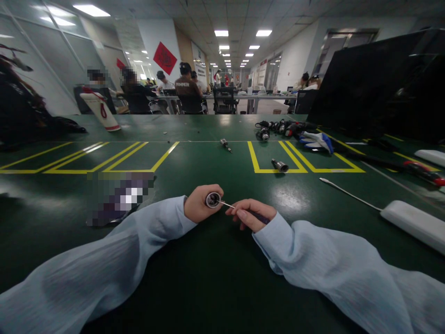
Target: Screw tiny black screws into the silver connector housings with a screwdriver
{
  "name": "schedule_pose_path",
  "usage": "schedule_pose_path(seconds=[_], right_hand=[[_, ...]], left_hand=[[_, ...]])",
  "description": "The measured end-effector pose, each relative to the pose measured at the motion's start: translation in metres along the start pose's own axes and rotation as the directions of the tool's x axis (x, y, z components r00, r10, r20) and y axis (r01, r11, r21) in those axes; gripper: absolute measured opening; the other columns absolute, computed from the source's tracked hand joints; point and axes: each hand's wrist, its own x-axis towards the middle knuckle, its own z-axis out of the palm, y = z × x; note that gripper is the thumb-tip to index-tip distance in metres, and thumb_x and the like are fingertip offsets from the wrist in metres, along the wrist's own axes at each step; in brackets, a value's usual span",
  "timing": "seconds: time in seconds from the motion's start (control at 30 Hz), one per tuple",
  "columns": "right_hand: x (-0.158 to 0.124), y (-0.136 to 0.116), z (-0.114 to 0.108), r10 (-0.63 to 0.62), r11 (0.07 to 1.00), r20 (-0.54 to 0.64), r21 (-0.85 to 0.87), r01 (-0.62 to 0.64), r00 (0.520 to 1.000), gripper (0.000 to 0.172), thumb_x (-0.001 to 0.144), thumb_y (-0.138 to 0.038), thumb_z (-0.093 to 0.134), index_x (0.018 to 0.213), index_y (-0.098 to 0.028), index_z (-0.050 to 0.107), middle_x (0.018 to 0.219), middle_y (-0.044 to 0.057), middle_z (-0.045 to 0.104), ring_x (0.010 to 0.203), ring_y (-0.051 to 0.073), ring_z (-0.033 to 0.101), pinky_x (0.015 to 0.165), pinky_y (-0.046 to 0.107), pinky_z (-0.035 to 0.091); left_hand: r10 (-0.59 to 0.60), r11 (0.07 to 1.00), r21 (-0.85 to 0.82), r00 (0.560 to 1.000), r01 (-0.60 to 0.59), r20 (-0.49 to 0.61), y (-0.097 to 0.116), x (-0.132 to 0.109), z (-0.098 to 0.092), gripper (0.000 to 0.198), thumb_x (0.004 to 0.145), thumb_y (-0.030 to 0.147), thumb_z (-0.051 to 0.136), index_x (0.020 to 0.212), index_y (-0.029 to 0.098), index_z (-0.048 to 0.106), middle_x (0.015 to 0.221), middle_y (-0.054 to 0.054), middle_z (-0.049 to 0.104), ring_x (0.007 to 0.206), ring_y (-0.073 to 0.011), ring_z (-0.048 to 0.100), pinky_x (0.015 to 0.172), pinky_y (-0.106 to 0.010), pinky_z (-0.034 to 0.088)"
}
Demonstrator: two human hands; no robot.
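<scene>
My left hand (pixel 198 205) is closed around a small metal cylinder (pixel 212 200), its round open end facing up toward me. My right hand (pixel 248 214) pinches a thin tool with a dark handle (pixel 260 218). The tool's fine metal shaft (pixel 226 204) reaches left and its tip sits at the cylinder's open end. Both hands rest on the dark green table (pixel 222 278), and light blue sleeves cover both forearms.
Two more metal cylinders lie farther out, one (pixel 280 165) inside a yellow-taped box and one (pixel 225 144) beyond it. Tools and a blue-white glove (pixel 314 141) sit at the back right. A white power strip (pixel 413 222) lies at the right. People sit at distant desks.
</scene>
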Motion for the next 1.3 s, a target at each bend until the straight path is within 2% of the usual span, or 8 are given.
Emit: schedule_pose_path(seconds=[0.17, 0.27, 0.4, 0.53, 0.83, 1.07, 1.17, 1.3], right_hand=[[0.0, -0.003, 0.0, -0.031, 0.998, 0.023, 0.052, 0.03, 0.999, 0.018, 0.08, -0.035, 0.052, 0.082, -0.018, 0.06, 0.087, 0.007, 0.064, 0.066, 0.012, 0.056, 0.051, 0.022, 0.048], [0.0, -0.005, -0.001, -0.017, 1.0, 0.021, 0.024, 0.016, 1.0, 0.022, 0.08, -0.037, 0.05, 0.08, -0.018, 0.061, 0.083, 0.006, 0.064, 0.064, 0.012, 0.055, 0.051, 0.023, 0.047], [-0.002, -0.011, -0.002, -0.004, 0.989, 0.014, -0.145, 0.006, 1.0, 0.023, 0.082, -0.033, 0.047, 0.082, -0.016, 0.062, 0.076, 0.005, 0.062, 0.064, 0.013, 0.056, 0.054, 0.025, 0.047], [-0.004, -0.013, -0.002, -0.056, 0.969, 0.056, -0.238, 0.068, 0.997, 0.019, 0.084, -0.028, 0.046, 0.086, -0.016, 0.061, 0.083, 0.006, 0.062, 0.069, 0.013, 0.056, 0.059, 0.025, 0.047], [0.0, 0.007, 0.005, -0.208, 0.972, -0.001, -0.115, 0.207, 0.978, 0.015, 0.081, -0.031, 0.05, 0.081, -0.019, 0.061, 0.086, 0.005, 0.065, 0.066, 0.011, 0.057, 0.053, 0.023, 0.045], [-0.001, -0.006, -0.001, -0.101, 0.984, 0.011, -0.146, 0.101, 0.995, 0.019, 0.083, -0.03, 0.048, 0.083, -0.017, 0.062, 0.08, 0.005, 0.063, 0.062, 0.01, 0.054, 0.054, 0.023, 0.046], [-0.002, -0.011, -0.003, -0.06, 0.977, 0.047, -0.202, 0.068, 0.997, 0.02, 0.083, -0.028, 0.047, 0.086, -0.015, 0.061, 0.082, 0.006, 0.062, 0.066, 0.011, 0.054, 0.056, 0.024, 0.047], [-0.001, -0.009, 0.0, -0.078, 0.987, 0.024, -0.137, 0.081, 0.997, 0.017, 0.083, -0.028, 0.048, 0.084, -0.016, 0.06, 0.086, 0.006, 0.063, 0.064, 0.01, 0.054, 0.054, 0.023, 0.047]], left_hand=[[-0.001, 0.994, -0.109, 1.0, 0.003, 0.023, 0.004, 0.0, 0.002, 0.012, 0.071, 0.023, 0.053, 0.066, 0.014, 0.046, 0.057, 0.002, 0.049, 0.049, -0.0072, 0.045, 0.045, -0.018, 0.037], [-0.011, 0.999, -0.035, 1.0, 0.01, -0.027, 0.006, -0.001, 0.002, 0.012, 0.071, 0.022, 0.054, 0.066, 0.014, 0.046, 0.058, 0.003, 0.048, 0.05, -0.007, 0.044, 0.046, -0.018, 0.037], [-0.016, 0.995, 0.093, 0.998, 0.022, -0.066, 0.006, -0.004, 0.002, 0.012, 0.073, 0.022, 0.052, 0.065, 0.015, 0.046, 0.058, 0.003, 0.048, 0.051, -0.0069, 0.043, 0.048, -0.018, 0.035], [-0.006, 0.991, 0.133, 0.998, 0.015, -0.069, 0.005, -0.005, 0.002, 0.011, 0.073, 0.021, 0.051, 0.065, 0.015, 0.047, 0.058, 0.003, 0.048, 0.051, -0.0069, 0.043, 0.048, -0.018, 0.035], [-0.003, 0.998, -0.058, 0.999, 0.001, -0.034, 0.001, -0.002, -0.001, 0.01, 0.069, 0.02, 0.053, 0.065, 0.015, 0.046, 0.057, 0.003, 0.047, 0.05, -0.0067, 0.043, 0.047, -0.017, 0.037], [-0.019, 0.997, 0.067, 0.994, 0.026, -0.11, 0.004, -0.004, 0.001, 0.012, 0.071, 0.021, 0.054, 0.064, 0.015, 0.046, 0.056, 0.004, 0.046, 0.049, -0.0063, 0.042, 0.047, -0.017, 0.035], [0.001, 0.991, 0.134, 0.995, 0.012, -0.097, 0.005, -0.005, 0.002, 0.009, 0.071, 0.018, 0.052, 0.065, 0.015, 0.047, 0.057, 0.004, 0.048, 0.05, -0.0064, 0.043, 0.047, -0.017, 0.035], [0.016, 0.994, 0.104, 0.998, -0.009, -0.061, 0.003, -0.006, 0.002, 0.009, 0.07, 0.018, 0.052, 0.064, 0.015, 0.047, 0.057, 0.004, 0.048, 0.05, -0.0062, 0.043, 0.047, -0.017, 0.035]])
